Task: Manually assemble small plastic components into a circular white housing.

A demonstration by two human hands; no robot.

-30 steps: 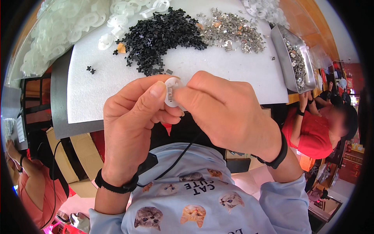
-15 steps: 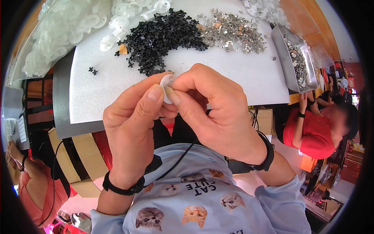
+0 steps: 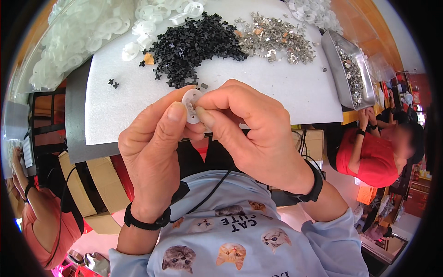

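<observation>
Near the front edge of the white foam sheet, both my hands meet around a small round white plastic disc (image 3: 190, 98). My left hand (image 3: 154, 136) pinches its left rim between thumb and fingers, with its face tilted toward me. Against the disc's right side, the thumb and index finger of my right hand (image 3: 258, 129) are pressed together. Whatever is between those fingertips is too small and covered to make out. Just beyond the disc lie a small grey metal piece (image 3: 204, 86) and a heap of black cross-shaped plastic parts (image 3: 194, 48).
To the right of the black heap spreads a pile of small metal clips (image 3: 277, 39). A metal tray (image 3: 330, 60) of metal parts stands at the right edge. Clear bags of white plastic discs (image 3: 83, 41) fill the far left. People sit at both sides, one in a red shirt (image 3: 369, 159).
The disc has turned so more of its face shows, and both hands have shifted slightly left. The small metal piece beyond it is now uncovered.
</observation>
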